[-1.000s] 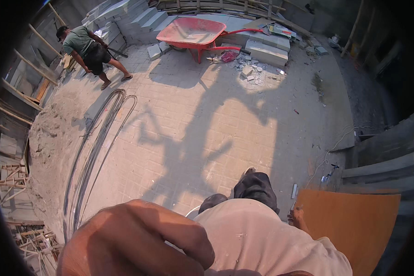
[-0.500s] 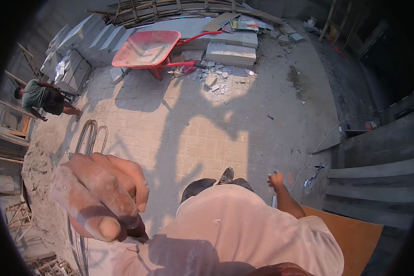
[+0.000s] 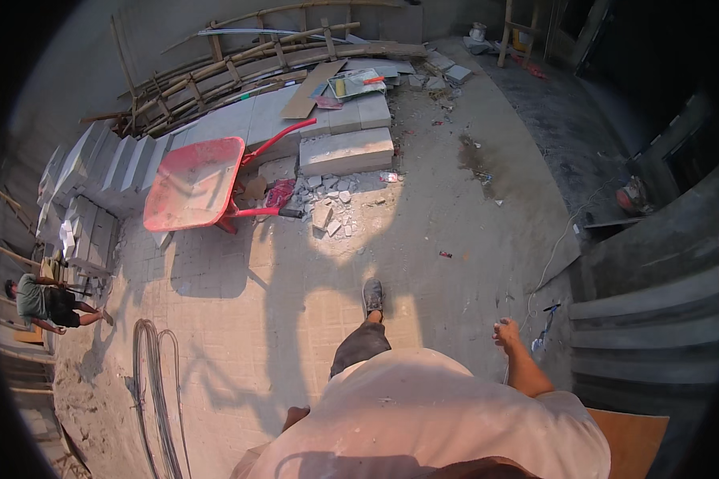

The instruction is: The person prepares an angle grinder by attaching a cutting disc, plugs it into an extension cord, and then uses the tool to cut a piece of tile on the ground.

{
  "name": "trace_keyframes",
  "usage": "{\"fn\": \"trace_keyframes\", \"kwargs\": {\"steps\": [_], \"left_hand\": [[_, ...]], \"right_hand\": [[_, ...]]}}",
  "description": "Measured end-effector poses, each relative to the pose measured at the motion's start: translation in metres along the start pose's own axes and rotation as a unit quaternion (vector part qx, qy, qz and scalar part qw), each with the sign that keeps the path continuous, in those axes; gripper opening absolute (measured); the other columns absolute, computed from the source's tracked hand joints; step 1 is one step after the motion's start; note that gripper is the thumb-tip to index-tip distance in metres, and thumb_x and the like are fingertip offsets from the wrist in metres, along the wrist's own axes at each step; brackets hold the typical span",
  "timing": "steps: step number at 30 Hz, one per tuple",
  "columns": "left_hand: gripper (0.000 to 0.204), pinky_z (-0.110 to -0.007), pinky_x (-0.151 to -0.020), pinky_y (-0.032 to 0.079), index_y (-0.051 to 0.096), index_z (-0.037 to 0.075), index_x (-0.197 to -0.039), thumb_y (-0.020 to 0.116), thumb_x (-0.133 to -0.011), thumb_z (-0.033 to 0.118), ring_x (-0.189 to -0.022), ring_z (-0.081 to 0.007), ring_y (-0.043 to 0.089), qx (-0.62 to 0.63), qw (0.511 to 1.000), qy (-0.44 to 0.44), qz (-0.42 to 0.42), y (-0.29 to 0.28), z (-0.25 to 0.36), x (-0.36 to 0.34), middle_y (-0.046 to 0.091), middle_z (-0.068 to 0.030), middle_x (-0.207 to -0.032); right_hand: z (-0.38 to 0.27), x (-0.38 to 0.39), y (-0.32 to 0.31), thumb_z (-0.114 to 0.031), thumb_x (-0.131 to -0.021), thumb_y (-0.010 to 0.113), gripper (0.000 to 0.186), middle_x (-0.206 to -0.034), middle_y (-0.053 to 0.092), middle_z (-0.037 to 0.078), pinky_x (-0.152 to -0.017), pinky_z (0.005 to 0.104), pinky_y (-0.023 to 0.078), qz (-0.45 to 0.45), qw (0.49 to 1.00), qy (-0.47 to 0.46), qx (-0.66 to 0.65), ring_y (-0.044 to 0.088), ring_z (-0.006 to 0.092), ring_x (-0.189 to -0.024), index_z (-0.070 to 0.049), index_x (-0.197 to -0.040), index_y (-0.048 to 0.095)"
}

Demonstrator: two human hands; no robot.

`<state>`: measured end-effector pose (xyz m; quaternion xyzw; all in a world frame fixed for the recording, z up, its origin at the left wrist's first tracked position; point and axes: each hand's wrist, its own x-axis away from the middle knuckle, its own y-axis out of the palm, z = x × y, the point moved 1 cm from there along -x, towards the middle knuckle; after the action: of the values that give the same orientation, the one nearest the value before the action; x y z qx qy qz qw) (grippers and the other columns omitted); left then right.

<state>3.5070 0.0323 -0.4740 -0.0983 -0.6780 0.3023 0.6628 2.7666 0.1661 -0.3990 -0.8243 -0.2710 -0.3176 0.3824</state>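
I am on paving with one shoe forward, below my pale shirt. My right hand hangs out to my right, fingers loosely apart and holding nothing visible. Near it on the ground are a pale cord and a small dark-and-blue tool. An orange-brown board shows behind my right arm. My left hand is mostly hidden beside my body; its fingers cannot be made out. A long loop of rebar lies on the ground to my left.
A red wheelbarrow stands ahead-left beside stacked pale blocks. Broken chunks lie near its handle. Bamboo poles lie behind. A co-worker in green stands at far left. A dark concrete strip runs along the right.
My left hand has dropped from close in front to my side. I have stepped forward, so blocks and wheelbarrow look nearer. The co-worker now sits farther left and lower in view.
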Motion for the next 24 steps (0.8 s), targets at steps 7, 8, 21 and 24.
{"fn": "trace_keyframes", "kwargs": {"steps": [7,8,21,24], "left_hand": [[0.029,-0.04,-0.055,0.054,0.064,0.005,-0.108,0.056,-0.102,0.032,-0.06,-0.0257,0.069,0.135,0.976,0.146,-0.094,-0.188,0.238,-0.105,0.07,-0.0139,-0.077],[0.027,-0.037,-0.054,0.054,0.062,0.006,-0.108,0.054,-0.104,0.031,-0.058,-0.0222,0.068,0.339,0.938,0.016,-0.063,-0.226,0.291,-0.118,0.069,-0.0105,-0.077],[0.012,-0.03,-0.052,0.047,0.063,0.006,-0.094,0.063,-0.098,0.017,-0.063,-0.017,0.067,0.319,0.909,0.265,0.031,-0.501,0.796,-0.235,0.068,-0.0061,-0.08],[0.004,-0.029,-0.055,0.049,0.064,0.005,-0.095,0.065,-0.092,0.006,-0.065,-0.0183,0.067,0.332,0.917,0.223,0.009,-0.479,0.851,-0.222,0.069,-0.0072,-0.082]], "right_hand": [[-0.032,-0.026,-0.027,-0.013,-0.097,0.065,0.029,-0.087,0.065,0.009,-0.063,0.0465,0.054,0.056,0.979,0.181,-0.074,0.066,0.0227,-0.069,-0.006,-0.124,0.059],[-0.051,-0.032,-0.022,-0.014,-0.097,0.065,0.028,-0.088,0.066,0.009,-0.063,0.0459,0.054,0.035,0.982,0.174,-0.061,0.066,0.0227,-0.069,-0.006,-0.123,0.06],[-0.306,-0.181,0.013,-0.016,-0.096,0.068,0.042,-0.099,0.07,0.013,-0.061,0.0379,0.054,-0.01,0.994,0.06,-0.087,0.069,0.0224,-0.073,-0.002,-0.135,0.059],[-0.332,-0.262,-0.028,-0.017,-0.097,0.066,0.031,-0.094,0.068,0.012,-0.059,0.0387,0.055,-0.019,0.985,0.141,-0.102,0.069,0.0255,-0.072,-0.001,-0.123,0.062]]}}
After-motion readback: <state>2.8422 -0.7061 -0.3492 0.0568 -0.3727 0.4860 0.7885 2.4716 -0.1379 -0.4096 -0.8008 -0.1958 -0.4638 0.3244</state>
